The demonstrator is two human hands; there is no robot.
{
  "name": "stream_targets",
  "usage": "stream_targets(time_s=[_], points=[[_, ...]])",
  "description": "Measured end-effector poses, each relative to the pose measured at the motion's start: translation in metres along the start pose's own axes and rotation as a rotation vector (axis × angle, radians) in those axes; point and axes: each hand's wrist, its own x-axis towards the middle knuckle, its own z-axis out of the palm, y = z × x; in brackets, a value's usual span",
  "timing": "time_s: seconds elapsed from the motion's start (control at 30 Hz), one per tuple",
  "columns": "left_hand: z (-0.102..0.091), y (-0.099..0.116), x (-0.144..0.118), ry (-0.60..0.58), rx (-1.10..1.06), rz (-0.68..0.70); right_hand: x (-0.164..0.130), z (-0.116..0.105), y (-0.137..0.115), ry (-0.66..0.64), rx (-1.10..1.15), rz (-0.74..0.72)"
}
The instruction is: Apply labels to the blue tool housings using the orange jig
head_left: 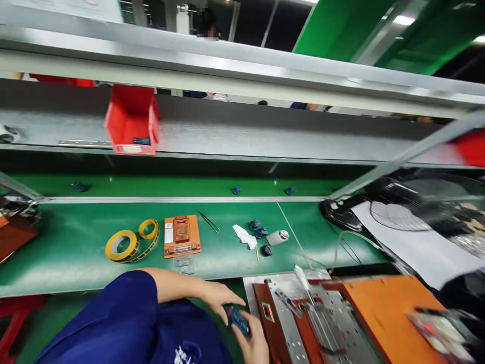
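Close to my body, in front of the bench edge, both hands hold a small dark blue plastic housing [239, 321] with a red spot at one end. My left hand [217, 299] grips its upper left end between thumb and fingers. On the lower right side, my right hand [253, 337] has its thumb and fingers closed round it. Just right of the hands is a metal and brown fixture [295, 323] with a white-handled tool [303, 279] on it. What the housing looks like underneath is hidden by my fingers.
On the green bench [87, 217] lie yellow tape rolls [122, 245], an orange jig [182, 235], tweezers [208, 221], white tissue [245, 236], a bottle [278, 237] and dark blue parts [254, 225]. A red bin [132, 121] sits on the shelf above. A black fan [343, 212] stands right.
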Motion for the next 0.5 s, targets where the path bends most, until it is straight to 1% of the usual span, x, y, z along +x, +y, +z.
stream_targets(time_s=[0.03, 0.07, 0.1, 0.2, 0.27, 0.33, 0.37, 0.43, 0.5], points=[[-0.013, -0.001, -0.015, 0.015, 0.042, -0.009, 0.027, 0.008, -0.014, -0.076, 0.004, -0.035], [-0.028, -0.003, -0.029, 0.069, 0.059, -0.04, 0.053, 0.016, -0.03, -0.134, -0.012, -0.072], [-0.042, -0.006, -0.043, 0.153, 0.051, -0.073, 0.077, 0.024, -0.047, -0.187, -0.03, -0.109], [-0.086, -0.025, -0.085, 0.479, -0.044, -0.164, 0.135, 0.052, -0.091, -0.266, -0.006, -0.208], [-0.118, -0.048, -0.114, 0.699, -0.092, -0.264, 0.159, 0.071, -0.109, -0.256, 0.021, -0.232], [-0.157, -0.078, -0.145, 0.924, -0.098, -0.399, 0.173, 0.088, -0.115, -0.241, 0.008, -0.214], [-0.179, -0.095, -0.161, 1.051, -0.1, -0.481, 0.176, 0.095, -0.114, -0.254, -0.01, -0.197], [-0.226, -0.129, -0.193, 1.294, -0.1, -0.654, 0.176, 0.107, -0.106, -0.332, -0.044, -0.159], [-0.271, -0.162, -0.22, 1.474, -0.105, -0.812, 0.169, 0.115, -0.092, -0.441, -0.072, -0.118]])
